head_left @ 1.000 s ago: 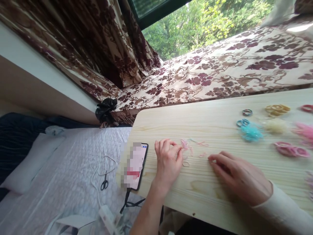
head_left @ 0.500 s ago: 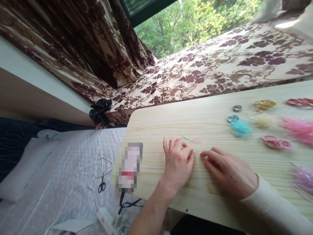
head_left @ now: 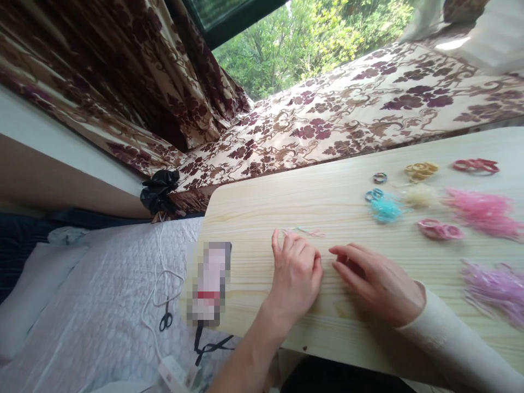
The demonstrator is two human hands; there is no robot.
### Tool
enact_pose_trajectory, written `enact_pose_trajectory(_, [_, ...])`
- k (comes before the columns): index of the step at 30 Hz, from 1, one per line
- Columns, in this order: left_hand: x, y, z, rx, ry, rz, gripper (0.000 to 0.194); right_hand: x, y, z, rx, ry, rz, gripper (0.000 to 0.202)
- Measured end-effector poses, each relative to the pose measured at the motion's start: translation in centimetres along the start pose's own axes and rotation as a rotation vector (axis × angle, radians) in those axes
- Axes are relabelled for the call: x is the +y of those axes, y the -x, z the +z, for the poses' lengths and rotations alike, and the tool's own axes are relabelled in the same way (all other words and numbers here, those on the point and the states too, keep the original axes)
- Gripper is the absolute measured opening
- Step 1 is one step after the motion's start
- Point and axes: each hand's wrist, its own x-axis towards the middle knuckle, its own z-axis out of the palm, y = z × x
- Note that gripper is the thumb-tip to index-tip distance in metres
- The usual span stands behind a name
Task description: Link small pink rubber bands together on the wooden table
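My left hand (head_left: 297, 270) rests on the wooden table (head_left: 254, 207), its fingers curled and the thumb drawn in against them. Whatever it may pinch is hidden under the fingers. Just beyond its knuckles lies a thin strand of pink and pale teal pieces (head_left: 311, 232), partly covered by the hand. To the right, my right hand (head_left: 374, 281) hovers low over the tabletop with its thumb and index finger apart, and nothing shows between them. A small gap separates the two hands.
At the right lie piles of thin turquoise (head_left: 385, 209), cream (head_left: 420, 195), pink (head_left: 483, 212) and lilac strands (head_left: 495, 289). Ring-shaped bands, such as yellow ones (head_left: 421, 171) and pink ones (head_left: 440, 229), sit among them. A blurred-out phone-like object (head_left: 210, 284) occupies the left edge. Scissors (head_left: 166, 321) lie beyond.
My right thumb and index finger have parted from a near pinch. My left fingers have curled in closer. The whole view has shifted slightly, with the table's things farther left.
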Motion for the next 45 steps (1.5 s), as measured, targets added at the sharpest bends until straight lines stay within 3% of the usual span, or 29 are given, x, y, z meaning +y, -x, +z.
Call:
enact_pose_trajectory(8, [0.2, 0.8, -0.3, 0.03, 0.049, 0.016, 0.013, -1.1, 0.5, -0.4, 0.059, -0.135, 0.013, 0.019])
enact_pose_trajectory(22, [0.9, 1.0, -0.6, 0.031, 0.177, -0.084, 0.014, -1.6, 0.7, -0.6, 0.196, -0.002, -0.152, 0.021])
enact_pose_trajectory(33, [1.1, 1.1, -0.8, 0.007, 0.262, -0.127, 0.015, -2.0, 1.0, -0.9, 0.184, -0.04, -0.173, 0.014])
enact_pose_trajectory(45, [1.4, 1.8, -1.5, 0.129, 0.207, -0.047, 0.019, -2.2, 0.6, -1.5, 0.098, -0.347, 0.097, 0.032])
